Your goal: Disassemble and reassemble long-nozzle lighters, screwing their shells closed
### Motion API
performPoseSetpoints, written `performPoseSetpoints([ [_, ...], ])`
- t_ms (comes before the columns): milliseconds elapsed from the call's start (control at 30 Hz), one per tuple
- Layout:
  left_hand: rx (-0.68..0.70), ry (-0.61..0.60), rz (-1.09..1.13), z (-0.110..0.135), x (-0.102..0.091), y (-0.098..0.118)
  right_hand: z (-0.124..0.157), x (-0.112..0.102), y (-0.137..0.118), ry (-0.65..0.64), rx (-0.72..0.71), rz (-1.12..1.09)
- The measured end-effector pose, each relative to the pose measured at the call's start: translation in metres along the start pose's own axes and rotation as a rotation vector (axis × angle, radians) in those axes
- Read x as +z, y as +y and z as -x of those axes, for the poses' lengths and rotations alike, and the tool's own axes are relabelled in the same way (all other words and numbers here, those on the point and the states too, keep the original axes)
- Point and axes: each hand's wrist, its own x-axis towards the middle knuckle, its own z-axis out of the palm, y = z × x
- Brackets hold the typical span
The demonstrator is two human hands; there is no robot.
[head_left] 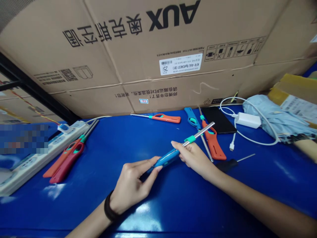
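Note:
A blue long-nosed gas lighter (168, 158) with a green collar and a metal tube is held slanted above the table, its tube pointing up and to the right. My left hand (133, 181), with a black band at the wrist, pinches the handle's lower end. Closed around the part near the collar is my right hand (194, 158); its fingers behind the lighter are partly hidden. Just beyond the right hand lie another blue lighter (192, 116) and an orange lighter (216, 143). A further orange lighter (168, 118) rests near the carton.
On the left, an orange lighter (60, 158) and a red lighter (66, 165) lie beside a white power strip (42, 157). To the right are a screwdriver (229, 164), a black flat device (219, 119) and a white adapter (247, 120) with cable. A large carton (138, 66) backs the blue table (104, 142).

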Motion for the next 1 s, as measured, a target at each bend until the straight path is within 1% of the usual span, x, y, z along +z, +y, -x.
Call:
performPoseSetpoints([
  [67,-0.058,-0.012,0.067,-0.002,-0.002,0.007,0.001,-0.002,-0.002,0.006,-0.124,0.021],
  [133,-0.111,-0.033,0.13,-0.005,-0.003,0.014,0.004,-0.003,-0.007,-0.002,-0.231,-0.007],
  [200,-0.165,-0.074,0.193,-0.009,-0.005,0.02,0.007,-0.006,-0.011,0.005,-0.328,-0.019],
  [267,-0.219,-0.133,0.259,-0.014,-0.005,0.025,0.009,-0.008,-0.015,0.039,-0.401,-0.001],
  [333,-0.264,-0.18,0.326,-0.019,-0.005,0.028,0.009,-0.01,-0.016,0.076,-0.422,0.014],
  [400,-0.294,-0.212,0.389,-0.023,-0.004,0.028,0.008,-0.011,-0.015,0.115,-0.406,0.013],
  [500,-0.312,-0.231,0.453,-0.026,-0.001,0.027,0.008,-0.012,-0.015,0.166,-0.394,0.022],
  [567,-0.332,-0.231,0.457,-0.027,0.002,0.027,0.008,-0.012,-0.015,0.169,-0.4,0.045],
  [633,-0.34,-0.218,0.424,-0.027,0.006,0.027,0.008,-0.012,-0.015,0.152,-0.409,0.066],
  [700,-0.306,-0.196,0.373,-0.027,0.01,0.027,0.008,-0.011,-0.015,0.13,-0.416,0.08],
  [767,-0.222,-0.142,0.304,-0.027,0.013,0.026,0.009,-0.009,-0.014,0.115,-0.416,0.092],
  [833,-0.132,-0.052,0.228,-0.025,0.017,0.023,0.01,-0.007,-0.013,0.115,-0.413,0.108],
  [900,-0.069,0.038,0.164,-0.022,0.019,0.019,0.012,-0.005,-0.013,0.146,-0.417,0.128],
  [1000,-0.028,0.112,0.114,-0.017,0.021,0.015,0.015,-0.002,-0.012,0.224,-0.437,0.152],
])
